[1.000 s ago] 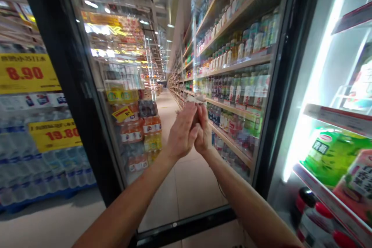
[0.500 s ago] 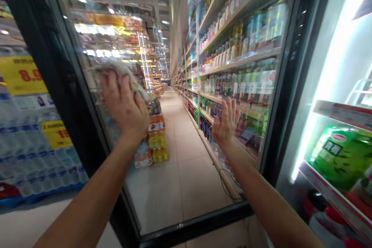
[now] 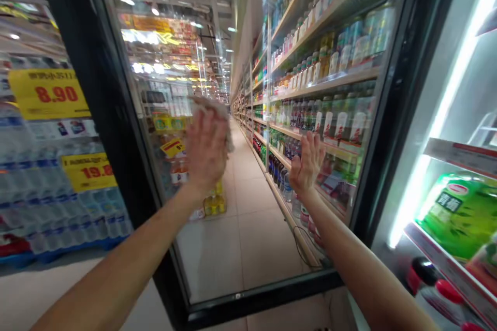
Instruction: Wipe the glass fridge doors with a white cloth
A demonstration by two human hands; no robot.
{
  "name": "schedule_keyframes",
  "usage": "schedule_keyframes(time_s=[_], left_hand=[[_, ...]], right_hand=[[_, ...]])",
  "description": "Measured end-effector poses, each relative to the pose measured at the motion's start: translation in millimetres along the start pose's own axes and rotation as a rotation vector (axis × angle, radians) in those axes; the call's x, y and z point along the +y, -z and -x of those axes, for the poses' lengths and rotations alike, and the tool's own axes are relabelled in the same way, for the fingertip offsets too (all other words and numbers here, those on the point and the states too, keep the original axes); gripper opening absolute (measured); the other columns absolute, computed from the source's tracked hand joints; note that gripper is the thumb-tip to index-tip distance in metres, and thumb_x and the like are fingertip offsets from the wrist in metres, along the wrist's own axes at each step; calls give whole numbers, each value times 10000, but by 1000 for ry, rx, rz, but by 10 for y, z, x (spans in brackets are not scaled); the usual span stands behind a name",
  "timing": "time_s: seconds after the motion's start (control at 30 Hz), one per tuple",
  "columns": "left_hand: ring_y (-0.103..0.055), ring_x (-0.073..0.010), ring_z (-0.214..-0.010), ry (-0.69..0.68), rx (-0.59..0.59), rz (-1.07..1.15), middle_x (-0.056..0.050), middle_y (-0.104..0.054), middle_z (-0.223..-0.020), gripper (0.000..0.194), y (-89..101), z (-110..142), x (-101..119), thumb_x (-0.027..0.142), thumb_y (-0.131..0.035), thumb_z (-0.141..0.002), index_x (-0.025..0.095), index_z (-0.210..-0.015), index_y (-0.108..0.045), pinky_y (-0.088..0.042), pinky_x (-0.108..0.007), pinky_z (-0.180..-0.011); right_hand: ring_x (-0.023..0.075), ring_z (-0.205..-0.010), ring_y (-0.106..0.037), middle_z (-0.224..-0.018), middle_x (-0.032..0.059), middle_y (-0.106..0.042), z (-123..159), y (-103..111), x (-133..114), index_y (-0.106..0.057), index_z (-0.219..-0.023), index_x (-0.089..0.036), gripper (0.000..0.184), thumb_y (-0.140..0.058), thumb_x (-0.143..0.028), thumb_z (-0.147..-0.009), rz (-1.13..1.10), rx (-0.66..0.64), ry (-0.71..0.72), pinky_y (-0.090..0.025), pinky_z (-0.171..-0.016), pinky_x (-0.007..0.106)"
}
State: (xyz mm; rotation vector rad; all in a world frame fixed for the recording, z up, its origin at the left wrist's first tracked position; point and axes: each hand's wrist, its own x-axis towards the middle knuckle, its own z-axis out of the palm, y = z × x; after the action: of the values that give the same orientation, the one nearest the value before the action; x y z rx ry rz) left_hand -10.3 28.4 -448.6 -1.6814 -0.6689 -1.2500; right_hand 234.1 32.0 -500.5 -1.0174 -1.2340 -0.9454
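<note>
A glass door (image 3: 248, 248) in a black frame stands before me. My left hand (image 3: 207, 145), slightly blurred, presses a pale cloth (image 3: 230, 129) against the pane, left of its middle. The palm covers much of the cloth, and a crumpled edge shows above and to the right of the fingers. To the right, my right hand (image 3: 308, 163) lies against the glass with its fingers stretched up and nothing in it. Shelves of bottles (image 3: 326, 114) appear through or in the pane behind it.
On the right, a lit cooler holds a green package (image 3: 454, 212) on a shelf and a red-capped jar (image 3: 446, 292) below. Stacked water bottles (image 3: 70, 207) with a yellow price sign (image 3: 50, 94) stand left of the door frame (image 3: 97, 62). A thin cable (image 3: 298, 248) shows low in the pane.
My left hand has slid the cloth rightward across the glass, from near the left frame toward the middle. The right hand stays at about the same place on the pane. My view has shifted slightly.
</note>
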Motion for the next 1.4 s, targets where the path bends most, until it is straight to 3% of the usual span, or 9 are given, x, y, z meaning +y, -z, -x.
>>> schedule_keyframes(time_s=[0.2,0.4,0.6,0.67,0.83,1.07,1.27,1.33,1.4], left_hand=[[-217,-160,-1361,-813,-436,182,-9,-325,-1443,424,-85,723,440,193,-408,-863,224,-1284,-446,-189,-334,-1118],[-70,-203,-1390,-96,-150,-15,-74,-318,-1444,459,-4,206,8,167,-442,-860,208,-1315,-392,-140,-422,-1130],[-145,-218,-1378,-719,-394,90,-39,-294,-1457,421,-48,688,400,298,-486,-858,195,-1264,-444,-160,-410,-1136],[-153,-200,-1376,-672,-377,55,-22,-325,-1443,379,-17,607,316,269,-464,-874,206,-1247,-460,-148,-402,-1144],[-68,-189,-1383,-46,-182,-134,-60,-263,-1469,349,9,67,-20,300,-380,-916,125,-1196,-493,-123,-386,-1152],[-183,-211,-1370,-832,-430,135,-4,-364,-1423,337,-54,744,297,275,-508,-831,217,-1163,-520,-104,-406,-1150],[-167,-222,-1376,-119,-132,-51,-79,-347,-1429,371,22,137,-143,228,-503,-844,195,-1211,-464,-204,-438,-1110],[-157,-242,-1376,-138,-125,-45,-85,-339,-1432,343,-4,174,-74,216,-508,-837,188,-1178,-482,-218,-452,-1100],[-163,-233,-1375,-465,-278,49,-52,-351,-1430,300,-32,422,103,204,-498,-835,199,-1135,-508,-210,-434,-1107]], right_hand=[[230,-1373,-241,-1394,123,-421,-1,-11,7,-334,-1365,-184,502,-284,-285,-876,15,-5,10,-191,-1095,492],[226,-1377,-230,-1410,115,-402,-4,-26,-22,-325,-1372,-185,506,-298,-277,-874,-5,8,14,-174,-1102,492],[227,-1374,-237,-1413,102,-400,-6,-26,-10,-327,-1370,-204,498,-301,-278,-878,7,8,17,-184,-1099,492],[224,-1374,-236,-1411,99,-404,-4,-24,-2,-336,-1365,-207,492,-302,-272,-879,10,3,20,-189,-1099,487],[218,-1373,-241,-1399,106,-420,-9,-22,-3,-361,-1350,-200,478,-299,-271,-880,19,15,6,-195,-1098,483],[218,-1375,-234,-1404,92,-414,-7,-23,-3,-376,-1341,-209,478,-296,-272,-874,17,-2,3,-192,-1098,482],[215,-1374,-236,-1404,86,-413,-15,-20,-32,-382,-1336,-212,478,-292,-259,-869,36,-8,-11,-200,-1093,488],[215,-1373,-240,-1406,88,-410,-20,-18,-38,-387,-1332,-208,475,-295,-257,-869,29,-6,-7,-200,-1093,489],[215,-1372,-244,-1404,92,-412,-22,-17,-37,-392,-1330,-207,472,-302,-256,-870,25,3,1,-200,-1094,486]])
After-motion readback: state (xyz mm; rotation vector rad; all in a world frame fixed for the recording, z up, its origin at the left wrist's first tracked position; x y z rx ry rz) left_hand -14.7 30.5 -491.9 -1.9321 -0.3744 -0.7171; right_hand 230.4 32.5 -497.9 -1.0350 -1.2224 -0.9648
